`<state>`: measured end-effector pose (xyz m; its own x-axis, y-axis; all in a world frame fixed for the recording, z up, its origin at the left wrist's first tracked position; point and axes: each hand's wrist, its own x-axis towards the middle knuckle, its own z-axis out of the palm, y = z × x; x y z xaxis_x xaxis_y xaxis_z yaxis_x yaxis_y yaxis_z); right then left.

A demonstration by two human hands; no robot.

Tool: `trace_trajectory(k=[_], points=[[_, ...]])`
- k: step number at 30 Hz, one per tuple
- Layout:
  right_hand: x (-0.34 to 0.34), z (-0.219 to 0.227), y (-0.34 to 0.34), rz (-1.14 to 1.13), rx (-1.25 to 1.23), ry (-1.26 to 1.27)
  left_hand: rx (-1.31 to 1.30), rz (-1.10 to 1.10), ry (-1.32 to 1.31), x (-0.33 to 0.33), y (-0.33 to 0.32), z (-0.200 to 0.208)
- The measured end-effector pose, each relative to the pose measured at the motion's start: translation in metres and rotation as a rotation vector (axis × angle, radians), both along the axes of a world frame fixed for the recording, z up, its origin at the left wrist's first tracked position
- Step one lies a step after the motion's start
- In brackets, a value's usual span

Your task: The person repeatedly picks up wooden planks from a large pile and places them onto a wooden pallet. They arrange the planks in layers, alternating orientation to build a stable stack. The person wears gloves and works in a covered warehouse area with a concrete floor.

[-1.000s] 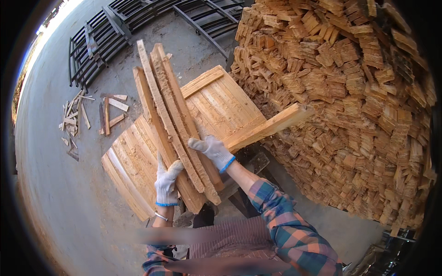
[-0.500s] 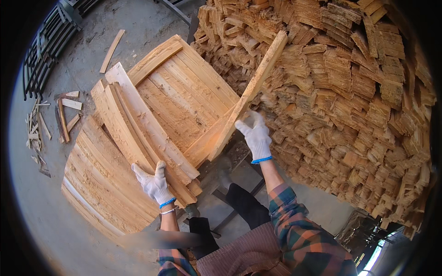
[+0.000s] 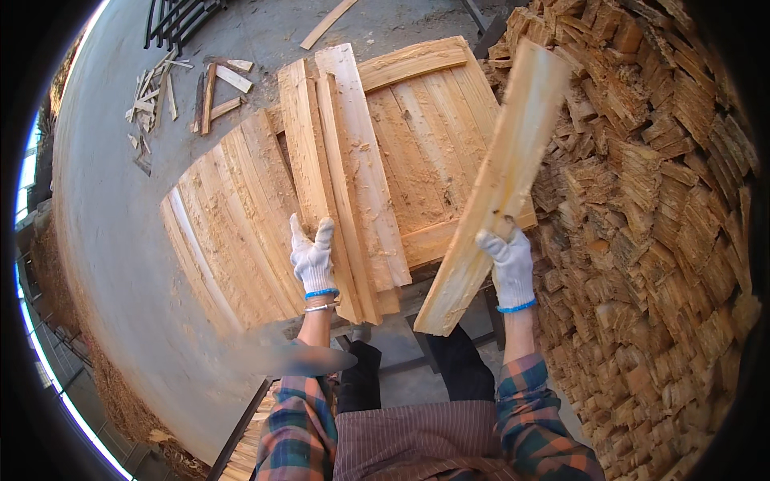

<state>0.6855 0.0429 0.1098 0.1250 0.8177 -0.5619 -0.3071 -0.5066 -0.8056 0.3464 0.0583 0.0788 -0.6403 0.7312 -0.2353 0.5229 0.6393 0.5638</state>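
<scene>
My right hand (image 3: 508, 263), in a white work glove, grips a long pale wooden slat (image 3: 497, 184) near its lower end and holds it tilted up toward the woodpile. My left hand (image 3: 312, 258), also gloved, rests on the near end of a small stack of slats (image 3: 341, 172) that lies lengthwise across a wooden panel table (image 3: 425, 136). Its fingers curl over the edge of the stack's left slat.
A tall pile of short split wood blocks (image 3: 650, 200) fills the right side. A second layer of boards (image 3: 228, 216) lies on the left of the table. Offcuts (image 3: 180, 92) are scattered on the concrete floor beyond; a metal rack (image 3: 172, 16) stands at top left.
My right hand has swung the single slat from lying across the table to pointing up and away on the right. My left hand stayed on the stack, which now lies straighter.
</scene>
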Motion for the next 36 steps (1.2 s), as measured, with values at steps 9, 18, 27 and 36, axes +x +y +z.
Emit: trace_trajectory(k=[9,18,27,36], points=[[-0.156,-0.069,0.112,0.149,-0.076,0.107,-0.289,0.058,-0.288,-0.008,0.034,0.005],[-0.105,-0.073,0.127,0.508,0.095,0.404,-0.094,0.123,-0.679,0.011,0.02,-0.021],[-0.121,-0.075,0.13,0.515,0.017,0.323,0.202,-0.007,-0.958,-0.024,0.047,-0.056],[-0.109,-0.055,0.116,0.546,0.122,0.458,0.253,0.204,-1.086,0.009,0.037,-0.009]])
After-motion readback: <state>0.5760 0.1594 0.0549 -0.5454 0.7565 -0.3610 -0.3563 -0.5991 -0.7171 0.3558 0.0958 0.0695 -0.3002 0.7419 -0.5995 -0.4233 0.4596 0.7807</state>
